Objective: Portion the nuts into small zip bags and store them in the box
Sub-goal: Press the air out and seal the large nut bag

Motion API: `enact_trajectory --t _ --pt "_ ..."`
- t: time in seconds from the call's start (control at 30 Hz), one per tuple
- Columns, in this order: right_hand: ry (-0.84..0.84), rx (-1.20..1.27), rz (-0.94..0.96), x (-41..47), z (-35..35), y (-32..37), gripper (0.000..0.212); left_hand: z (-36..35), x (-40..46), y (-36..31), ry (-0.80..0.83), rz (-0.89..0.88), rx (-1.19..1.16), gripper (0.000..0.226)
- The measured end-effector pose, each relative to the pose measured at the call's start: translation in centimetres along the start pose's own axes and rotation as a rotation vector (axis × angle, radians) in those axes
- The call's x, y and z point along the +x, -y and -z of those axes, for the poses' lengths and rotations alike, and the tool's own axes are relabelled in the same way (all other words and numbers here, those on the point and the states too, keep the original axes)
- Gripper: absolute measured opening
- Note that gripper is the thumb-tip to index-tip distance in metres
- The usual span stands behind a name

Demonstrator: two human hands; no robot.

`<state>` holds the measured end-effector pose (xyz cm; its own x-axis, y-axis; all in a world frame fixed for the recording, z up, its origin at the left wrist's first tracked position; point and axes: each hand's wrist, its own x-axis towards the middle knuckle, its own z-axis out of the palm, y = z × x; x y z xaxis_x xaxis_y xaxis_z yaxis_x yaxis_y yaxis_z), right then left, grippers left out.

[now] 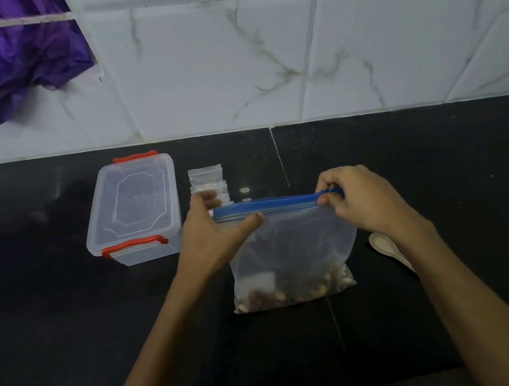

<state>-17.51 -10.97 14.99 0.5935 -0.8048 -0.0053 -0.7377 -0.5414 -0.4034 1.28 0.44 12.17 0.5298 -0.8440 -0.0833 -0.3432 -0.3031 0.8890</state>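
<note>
A big clear bag with a blue zip strip stands on the black counter, nuts heaped in its bottom. The left hand pinches the strip's nine o'clock end; the right hand pinches its three o'clock end. At ten o'clock sits a closed clear box with red clips. Small zip bags lie at eleven o'clock, a pale spoon at three o'clock.

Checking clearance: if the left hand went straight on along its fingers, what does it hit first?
Likely the small zip bags: the left hand, gripping the big bag's blue zip strip, points away toward them. Depth is unclear; the fingertips may already touch them.
</note>
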Motion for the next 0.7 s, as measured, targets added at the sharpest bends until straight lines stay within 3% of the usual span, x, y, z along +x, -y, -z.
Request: enact_trajectory --t 0.07,0.1,0.2,0.27,0.37,0.43,0.57,0.7 --pt "0.001 -0.019 0.009 0.0 0.0 0.3 0.014 0.0 0.0 -0.9 -0.026 -0.106 0.175 0.086" --pt "-0.002 -0.026 0.024 -0.1 0.1 0.5 0.012 -0.2 0.1 -1.4 -0.002 -0.183 0.337 0.084" --pt "0.008 0.004 0.097 -0.1 0.4 0.6 0.008 -1.2 0.8 -3.0 0.093 -0.429 0.677 0.039" --pt "0.049 0.161 0.09 -0.4 0.9 0.1 0.015 -1.6 1.2 -3.9 0.131 -0.501 0.648 0.018" --pt "0.028 0.379 -0.006 -1.0 1.8 -1.8 0.035 -1.9 1.8 -4.3 0.163 -0.523 0.647 0.019" --pt "-0.026 0.446 -0.054 -1.5 2.0 -2.9 0.022 -2.0 1.9 -4.1 0.178 -0.511 0.676 0.02" --pt "-0.142 0.381 -0.104 -1.6 0.9 -3.4 0.024 -2.4 1.6 -3.5 0.249 -0.479 0.651 0.017" --pt "-0.099 0.28 -0.069 -1.3 0.4 -3.1 0.02 -2.6 1.5 -4.1 0.264 -0.504 0.665 0.028"
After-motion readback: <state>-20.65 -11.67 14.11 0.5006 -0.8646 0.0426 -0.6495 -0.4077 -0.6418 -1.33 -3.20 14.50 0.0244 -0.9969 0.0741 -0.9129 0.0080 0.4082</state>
